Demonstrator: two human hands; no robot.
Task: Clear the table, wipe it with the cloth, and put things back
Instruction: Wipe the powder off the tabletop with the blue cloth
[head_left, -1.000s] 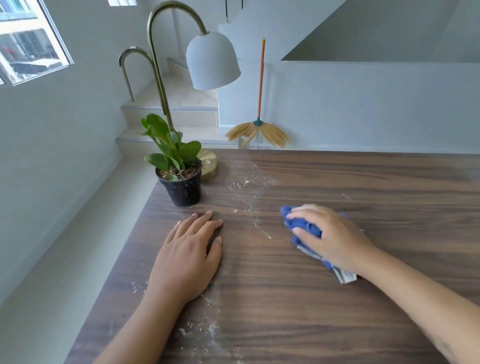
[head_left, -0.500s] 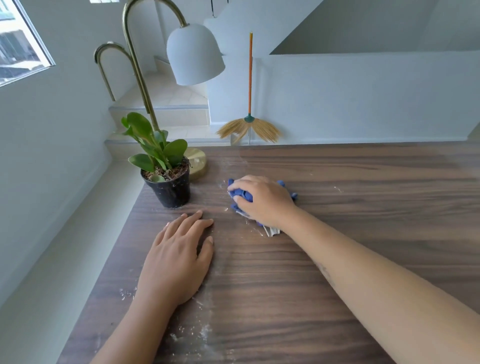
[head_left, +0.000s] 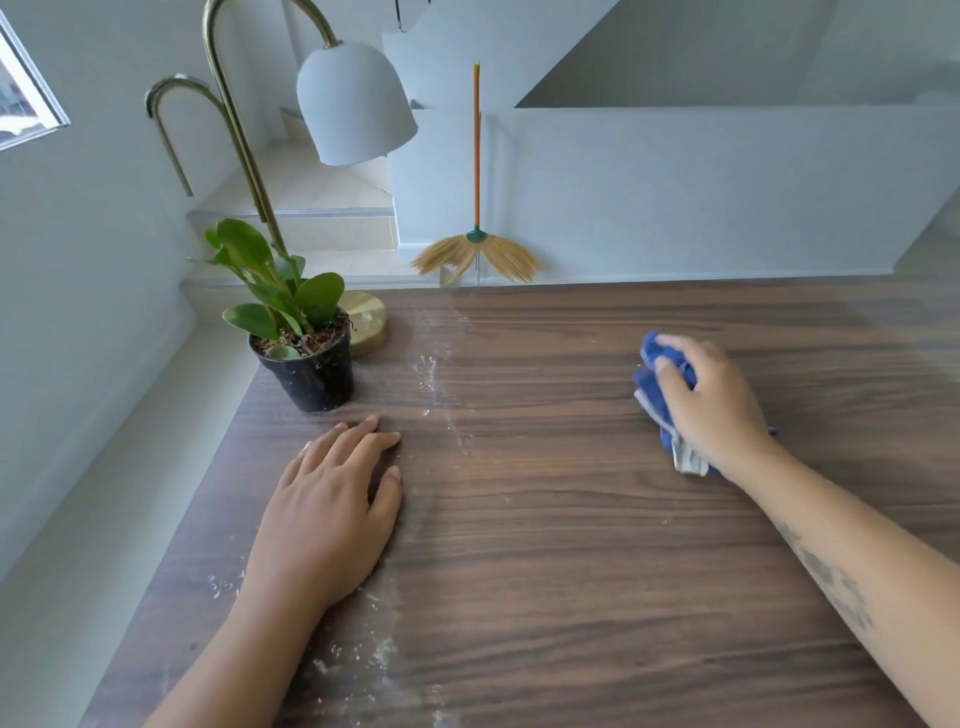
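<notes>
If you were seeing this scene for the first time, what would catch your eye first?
The right hand gripping a bunched blue cloth on the wooden table, right of centre. Then the left hand lying flat near the potted plant at the far left, with white dust beside it.

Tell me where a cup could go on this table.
The widest bare wood on the table lies between the left hand and the right hand gripping the blue cloth; the far right is bare too. The far left corner is crowded: potted plant, lamp base, white dust.
</notes>
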